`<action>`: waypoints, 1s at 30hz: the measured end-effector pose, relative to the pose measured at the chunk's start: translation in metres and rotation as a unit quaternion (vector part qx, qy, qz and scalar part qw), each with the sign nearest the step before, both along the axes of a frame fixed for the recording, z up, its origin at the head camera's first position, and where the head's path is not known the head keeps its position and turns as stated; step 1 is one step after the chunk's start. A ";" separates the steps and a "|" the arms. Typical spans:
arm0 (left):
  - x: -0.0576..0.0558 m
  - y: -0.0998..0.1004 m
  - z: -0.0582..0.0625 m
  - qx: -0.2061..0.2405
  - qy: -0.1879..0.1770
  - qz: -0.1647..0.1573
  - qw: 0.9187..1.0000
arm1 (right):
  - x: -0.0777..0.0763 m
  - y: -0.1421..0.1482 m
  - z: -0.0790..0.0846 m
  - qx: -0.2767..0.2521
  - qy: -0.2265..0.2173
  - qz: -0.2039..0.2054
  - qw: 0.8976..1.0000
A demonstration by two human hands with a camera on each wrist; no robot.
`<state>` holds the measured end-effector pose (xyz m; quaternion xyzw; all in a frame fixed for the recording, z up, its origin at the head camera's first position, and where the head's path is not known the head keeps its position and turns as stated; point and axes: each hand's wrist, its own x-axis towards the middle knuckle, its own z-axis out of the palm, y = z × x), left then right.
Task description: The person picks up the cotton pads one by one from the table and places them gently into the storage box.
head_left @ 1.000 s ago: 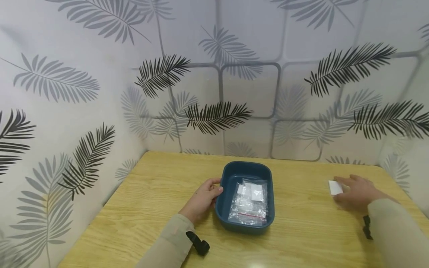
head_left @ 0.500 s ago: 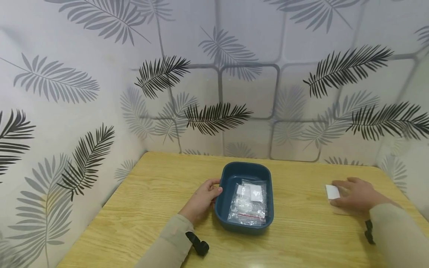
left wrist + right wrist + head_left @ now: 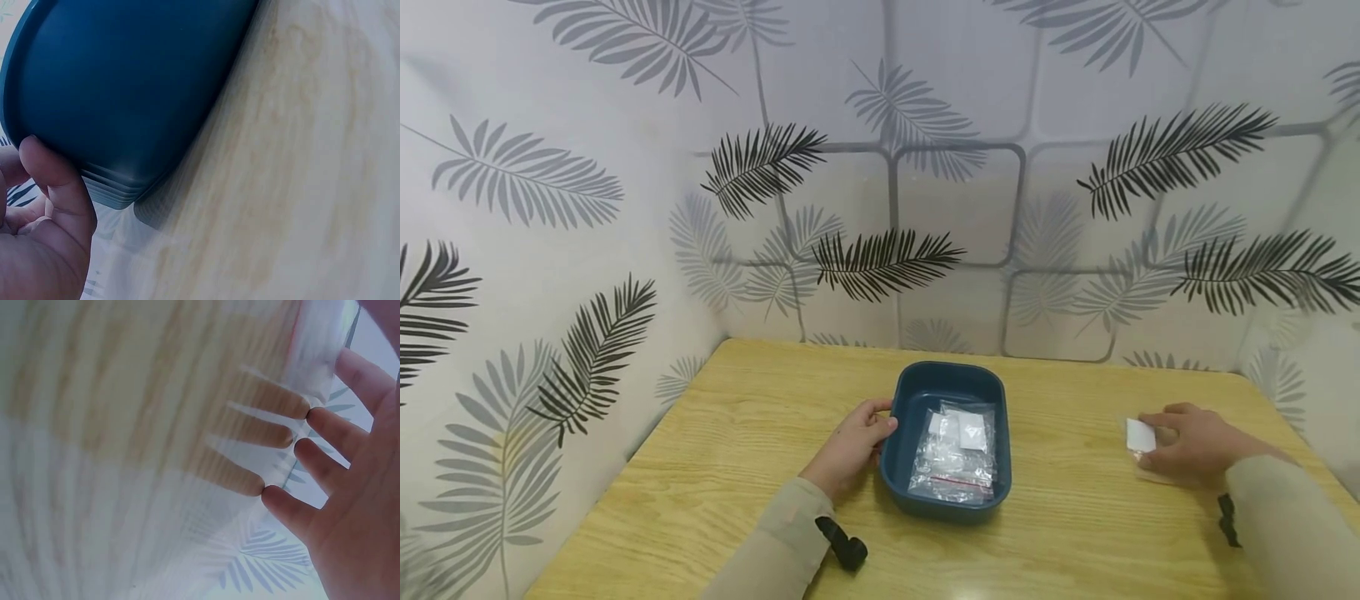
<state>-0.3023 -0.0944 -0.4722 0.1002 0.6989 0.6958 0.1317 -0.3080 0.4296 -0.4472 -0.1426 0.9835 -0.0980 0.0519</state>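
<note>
A dark blue tray (image 3: 947, 505) stands mid-table with several clear zip bags (image 3: 957, 460) lying inside it. My left hand (image 3: 850, 450) grips the tray's left rim; the left wrist view shows the thumb (image 3: 56, 181) against the tray's outer wall (image 3: 137, 87). At the right, my right hand (image 3: 1198, 442) curls around a small clear bag with a white label (image 3: 1141, 435), just above the wooden table (image 3: 1060, 517). In the blurred right wrist view the fingertips (image 3: 312, 450) press on the clear bag (image 3: 262, 425).
Leaf-patterned walls (image 3: 887, 208) close the table in at the back, left and right. A black strap (image 3: 846, 546) sits on my left wrist and another (image 3: 1225, 518) on the right. Bare wood (image 3: 300, 187) lies around the tray.
My right hand has drawn the small bag a little leftward and nearer, and its fingers have curled from flat to around the bag. The left hand and tray have not moved.
</note>
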 end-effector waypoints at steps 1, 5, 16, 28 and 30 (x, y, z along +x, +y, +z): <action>0.000 0.000 0.000 -0.002 0.001 -0.001 1.000 | 0.000 0.000 -0.001 0.000 -0.001 0.000 1.000; 0.000 0.000 0.000 -0.002 0.004 -0.003 1.000 | -0.001 0.003 -0.006 -0.012 0.006 0.002 1.000; 0.001 0.000 0.003 0.001 0.005 -0.010 1.000 | 0.000 0.003 -0.010 -0.042 0.008 -0.006 0.999; 0.002 0.002 0.004 -0.001 0.005 -0.005 1.000 | 0.003 -0.019 -0.004 -0.052 0.015 -0.021 0.998; 0.002 0.002 0.004 -0.002 0.004 -0.004 1.000 | 0.002 -0.026 -0.005 -0.061 0.034 -0.016 0.997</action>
